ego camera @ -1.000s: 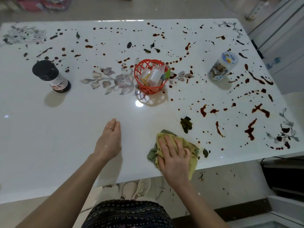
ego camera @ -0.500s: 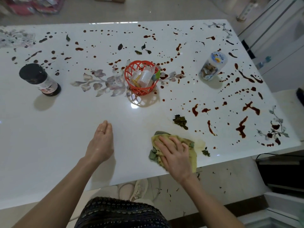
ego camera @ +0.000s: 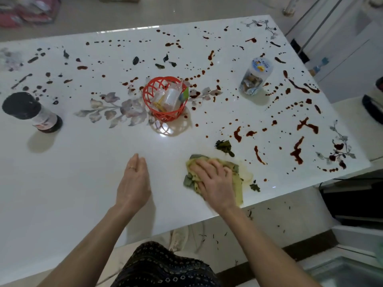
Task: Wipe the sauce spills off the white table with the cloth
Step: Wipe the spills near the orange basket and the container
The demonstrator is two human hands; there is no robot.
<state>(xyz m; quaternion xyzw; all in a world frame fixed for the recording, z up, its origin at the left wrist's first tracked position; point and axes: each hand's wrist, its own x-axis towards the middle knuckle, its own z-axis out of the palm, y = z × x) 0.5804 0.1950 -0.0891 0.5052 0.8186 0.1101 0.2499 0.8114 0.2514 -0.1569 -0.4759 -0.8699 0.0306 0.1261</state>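
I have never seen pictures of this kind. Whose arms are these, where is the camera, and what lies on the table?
There is no machine here: the two arms belong to a person, and the camera sits on that person's head, looking forward and down. The right hand presses flat on a yellow-green cloth near the front edge of the white table; its fingers are straight, not curled round it. The left hand is open beside it and holds nothing. Red-brown sauce spills cover mostly the far and right parts. Also on the table stand a red basket with small containers, a dark bottle on the left, a clear jar on the right, and some dark leaf scraps.
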